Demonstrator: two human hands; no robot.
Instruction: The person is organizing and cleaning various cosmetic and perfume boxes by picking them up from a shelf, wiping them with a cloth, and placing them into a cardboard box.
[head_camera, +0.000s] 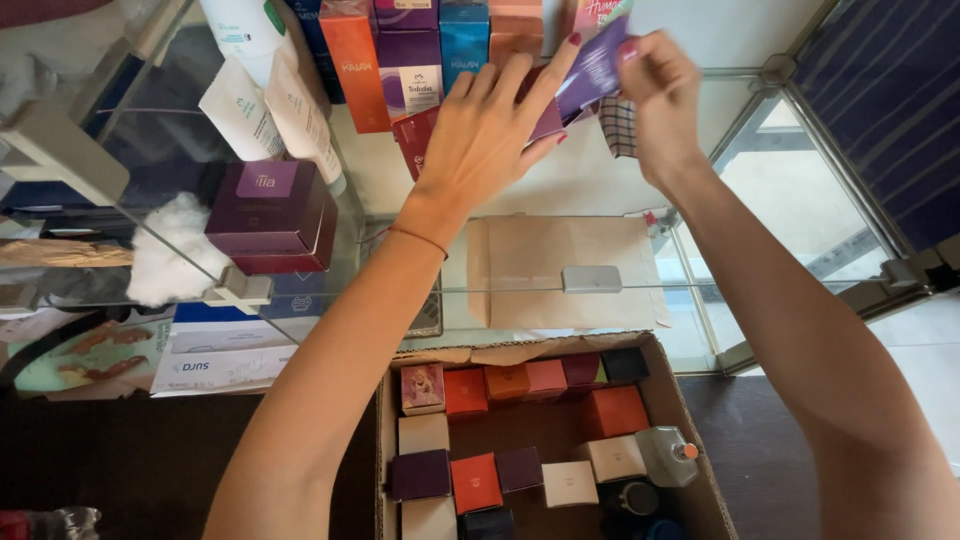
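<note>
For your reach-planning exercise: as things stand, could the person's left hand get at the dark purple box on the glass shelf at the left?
Probably yes. The left hand rests on the upright boxes, apparently holding nothing, and the dark purple box sits at the shelf's open front with nothing over it. The right hand is busy with a purple carton.

A slim purple box (590, 68) sits at the upper centre of the frame, tilted so its top end leans right, its long face pale violet with faint lettering. It is raised above the glass shelf (600, 180), pinched at its upper right end, with fingertips spread over its lower left end.
</note>
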